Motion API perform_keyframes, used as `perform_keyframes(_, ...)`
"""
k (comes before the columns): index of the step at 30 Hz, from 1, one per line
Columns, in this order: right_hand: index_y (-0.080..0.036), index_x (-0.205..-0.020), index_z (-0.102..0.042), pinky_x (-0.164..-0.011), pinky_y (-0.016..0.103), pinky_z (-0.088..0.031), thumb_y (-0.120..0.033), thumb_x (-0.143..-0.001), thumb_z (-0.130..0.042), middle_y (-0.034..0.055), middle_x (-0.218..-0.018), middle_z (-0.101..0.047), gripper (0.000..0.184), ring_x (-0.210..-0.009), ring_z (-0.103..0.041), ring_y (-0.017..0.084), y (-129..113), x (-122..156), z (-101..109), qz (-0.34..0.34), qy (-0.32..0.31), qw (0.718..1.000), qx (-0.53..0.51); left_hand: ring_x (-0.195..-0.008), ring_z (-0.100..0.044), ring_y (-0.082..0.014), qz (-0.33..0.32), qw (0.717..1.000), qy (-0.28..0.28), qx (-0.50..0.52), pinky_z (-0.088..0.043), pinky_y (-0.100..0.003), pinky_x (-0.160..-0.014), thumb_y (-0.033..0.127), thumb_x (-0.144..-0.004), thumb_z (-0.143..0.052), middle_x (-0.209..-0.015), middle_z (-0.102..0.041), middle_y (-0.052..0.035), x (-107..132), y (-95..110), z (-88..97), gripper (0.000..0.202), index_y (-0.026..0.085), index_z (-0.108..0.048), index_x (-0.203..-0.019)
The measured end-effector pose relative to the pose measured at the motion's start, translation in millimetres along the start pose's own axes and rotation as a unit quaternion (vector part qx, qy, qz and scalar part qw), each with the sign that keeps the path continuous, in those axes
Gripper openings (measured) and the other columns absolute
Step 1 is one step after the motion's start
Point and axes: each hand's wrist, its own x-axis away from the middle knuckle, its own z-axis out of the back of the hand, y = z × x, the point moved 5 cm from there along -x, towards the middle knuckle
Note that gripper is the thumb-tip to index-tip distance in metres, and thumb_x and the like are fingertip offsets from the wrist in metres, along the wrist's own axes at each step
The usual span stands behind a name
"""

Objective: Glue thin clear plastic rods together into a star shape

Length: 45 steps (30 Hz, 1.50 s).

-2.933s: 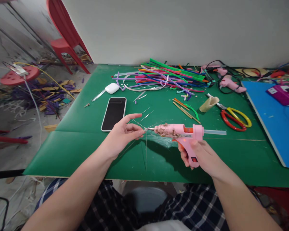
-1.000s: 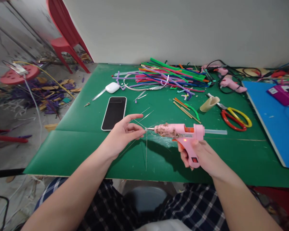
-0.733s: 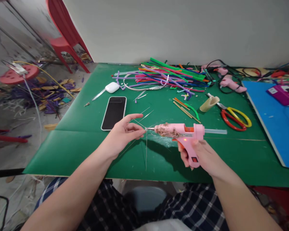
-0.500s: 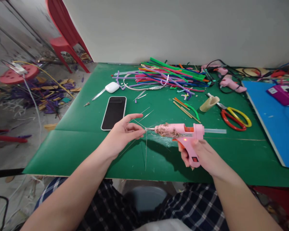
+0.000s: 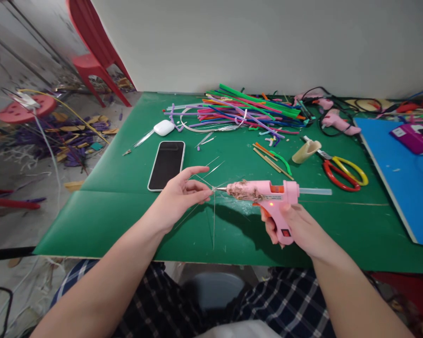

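My right hand is wrapped round the grip of a pink glue gun, a clear glue stick poking out of its back. The gun's nozzle points left and touches the spot where several thin clear strips cross. My left hand pinches those strips at the crossing, its index finger stretched out above. Both hands hover just over the green mat, near its front edge.
A black phone and a white earbud case lie left of centre. A heap of coloured sticks fills the back. Red-and-yellow scissors, a cream tube, other pink glue guns and a blue board lie right.
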Motion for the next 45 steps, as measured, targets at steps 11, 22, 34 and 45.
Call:
perform_keyframes(11,-0.016,-0.084,-0.062,-0.032,0.016,-0.034,-0.074,-0.074,-0.046,-0.0003,-0.055,-0.055,0.062,-0.039,-0.05,0.008,-3.8,1.4,-3.8,0.007,-0.003,1.0,-0.003,-0.07,-0.061,-0.0136,0.005,1.0,-0.003,0.008,-0.049,-0.027,-0.067,0.026,-0.071,-0.072,-0.073,-0.066,0.001,1.1,-1.0,0.2,0.053,0.021,-0.052,-0.119)
perform_keyframes(22,-0.016,-0.082,-0.062,-0.03,0.015,-0.031,-0.072,-0.076,-0.046,0.0001,-0.053,-0.055,0.059,-0.04,-0.052,0.009,-1.0,-1.0,-0.4,-0.004,-0.005,1.0,0.001,-0.071,-0.062,-0.0142,0.001,1.0,-0.002,-0.001,-0.049,-0.027,-0.068,0.027,-0.071,-0.071,-0.073,-0.066,0.0013,1.3,-1.2,1.1,0.052,0.022,-0.052,-0.119)
perform_keyframes(34,-0.016,-0.082,-0.061,-0.031,0.015,-0.029,-0.071,-0.078,-0.044,-0.001,-0.053,-0.054,0.058,-0.038,-0.048,0.007,-0.3,-0.1,-2.9,0.011,-0.007,1.0,0.001,-0.069,-0.06,-0.0124,0.001,1.0,-0.005,0.009,-0.048,-0.025,-0.067,0.026,-0.071,-0.072,-0.074,-0.066,0.0018,0.6,-1.4,1.1,0.052,0.022,-0.052,-0.119)
perform_keyframes(45,-0.016,-0.08,-0.059,-0.032,0.017,-0.032,-0.074,-0.076,-0.043,-0.0005,-0.053,-0.054,0.06,-0.039,-0.049,0.008,-0.6,-2.2,-3.3,0.006,0.009,1.0,0.002,-0.07,-0.061,-0.013,0.001,1.0,-0.004,0.006,-0.048,-0.026,-0.067,0.026,-0.071,-0.071,-0.073,-0.066,0.0015,0.6,-0.7,-0.3,0.051,0.022,-0.053,-0.118)
